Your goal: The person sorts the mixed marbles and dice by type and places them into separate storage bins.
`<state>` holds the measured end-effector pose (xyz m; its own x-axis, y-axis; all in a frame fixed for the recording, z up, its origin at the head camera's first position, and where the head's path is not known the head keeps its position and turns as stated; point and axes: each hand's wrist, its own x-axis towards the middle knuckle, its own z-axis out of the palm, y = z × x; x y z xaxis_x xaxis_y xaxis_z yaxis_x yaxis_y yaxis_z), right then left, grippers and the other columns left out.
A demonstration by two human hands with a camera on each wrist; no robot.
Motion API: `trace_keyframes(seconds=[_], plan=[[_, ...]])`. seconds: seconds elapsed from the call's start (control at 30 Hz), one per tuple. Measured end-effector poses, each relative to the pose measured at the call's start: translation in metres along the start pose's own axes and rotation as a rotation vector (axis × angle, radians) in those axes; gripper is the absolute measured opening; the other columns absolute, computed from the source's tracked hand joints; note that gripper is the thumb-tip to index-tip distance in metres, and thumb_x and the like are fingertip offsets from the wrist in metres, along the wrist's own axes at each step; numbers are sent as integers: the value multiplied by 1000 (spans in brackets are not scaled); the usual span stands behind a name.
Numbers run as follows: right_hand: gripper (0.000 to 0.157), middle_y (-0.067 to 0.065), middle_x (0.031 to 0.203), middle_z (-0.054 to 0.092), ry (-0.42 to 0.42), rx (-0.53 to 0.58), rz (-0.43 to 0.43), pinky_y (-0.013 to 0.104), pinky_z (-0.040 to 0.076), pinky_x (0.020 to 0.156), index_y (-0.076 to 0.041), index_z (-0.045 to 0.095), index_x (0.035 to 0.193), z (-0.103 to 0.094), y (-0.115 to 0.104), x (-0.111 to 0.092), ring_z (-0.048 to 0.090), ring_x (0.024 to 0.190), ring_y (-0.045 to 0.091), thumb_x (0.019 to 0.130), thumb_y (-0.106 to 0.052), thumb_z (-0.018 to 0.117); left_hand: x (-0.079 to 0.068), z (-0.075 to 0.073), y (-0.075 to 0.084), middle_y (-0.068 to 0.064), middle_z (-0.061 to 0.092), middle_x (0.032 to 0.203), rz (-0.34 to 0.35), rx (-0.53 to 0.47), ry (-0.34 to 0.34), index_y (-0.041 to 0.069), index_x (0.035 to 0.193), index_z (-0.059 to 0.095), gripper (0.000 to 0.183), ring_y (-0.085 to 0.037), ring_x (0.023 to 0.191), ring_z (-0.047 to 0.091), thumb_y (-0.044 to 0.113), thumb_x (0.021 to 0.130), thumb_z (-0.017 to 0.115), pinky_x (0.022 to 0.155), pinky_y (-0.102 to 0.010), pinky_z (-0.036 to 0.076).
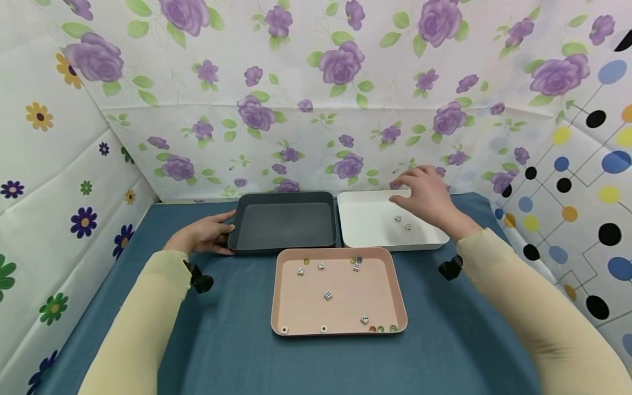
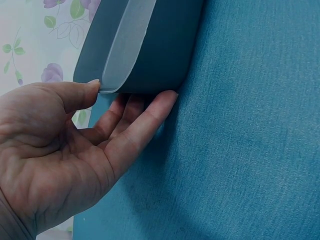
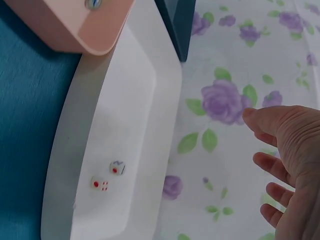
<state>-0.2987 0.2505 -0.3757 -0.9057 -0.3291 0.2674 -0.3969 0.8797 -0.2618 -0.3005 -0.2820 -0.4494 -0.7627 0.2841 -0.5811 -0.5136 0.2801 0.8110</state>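
My left hand (image 1: 207,233) holds the left end of a dark grey tray (image 1: 283,222), its thumb (image 2: 82,95) at the rim and its fingers against the outer wall. Nothing lies in that tray. Over the back of a white tray (image 1: 365,219) hovers my right hand (image 1: 428,198), fingers spread and loosely bent, with nothing visible in it. Two white dice (image 3: 117,167) lie on the white tray's floor, below that hand. In front, a pink tray (image 1: 301,302) carries several white dice (image 1: 328,295) and several small glassy pieces (image 1: 393,328), green, reddish and dark.
Blue cloth (image 1: 237,340) covers the table. Behind the trays rises a rose-patterned sheet (image 1: 296,142), close to the right hand. Patterned sheets also flank the table at left (image 1: 59,192) and right (image 1: 582,219). The dark and white trays stand side by side behind the pink one.
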Motion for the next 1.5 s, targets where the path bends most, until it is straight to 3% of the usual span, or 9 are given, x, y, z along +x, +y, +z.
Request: trace_keyframes(seconds=[0.33,0.83,1.0,1.23,1.5], plan=[[34,11,128,65,33,11,-177,59,31,114,-15,77,119,-2,-31,-6,43,132,37,88,-27,84,1,-2,-3,-27,15,166,-4,-10,-11,34,165,-7,67,-47,144,35,13,115,33,96,-57,54],[33,8,121,67,50,53,-450,55,40,105,-15,78,115,6,-85,-20,48,126,33,85,-25,87,0,0,-2,-28,20,165,-2,-7,-10,34,165,-6,67,-47,143,37,14,115,33,97,-58,53],[32,7,120,67,21,85,-475,54,39,106,-15,79,113,9,-95,-22,48,127,32,85,-24,88,0,-1,-1,-28,21,164,1,-8,-15,35,165,-6,67,-47,143,37,14,115,33,97,-58,53],[32,4,123,67,-85,99,-469,53,40,107,-20,79,115,20,-109,-30,47,130,31,85,-26,87,-1,-1,0,-28,20,164,-2,-5,-7,35,165,-6,66,-47,143,38,14,115,33,97,-58,54],[27,1,121,68,-141,127,-531,47,42,106,-20,80,113,35,-116,-38,49,125,27,87,-26,85,-1,0,1,-28,20,165,-1,-11,-10,34,165,-6,67,-47,143,37,14,115,33,98,-58,53]])
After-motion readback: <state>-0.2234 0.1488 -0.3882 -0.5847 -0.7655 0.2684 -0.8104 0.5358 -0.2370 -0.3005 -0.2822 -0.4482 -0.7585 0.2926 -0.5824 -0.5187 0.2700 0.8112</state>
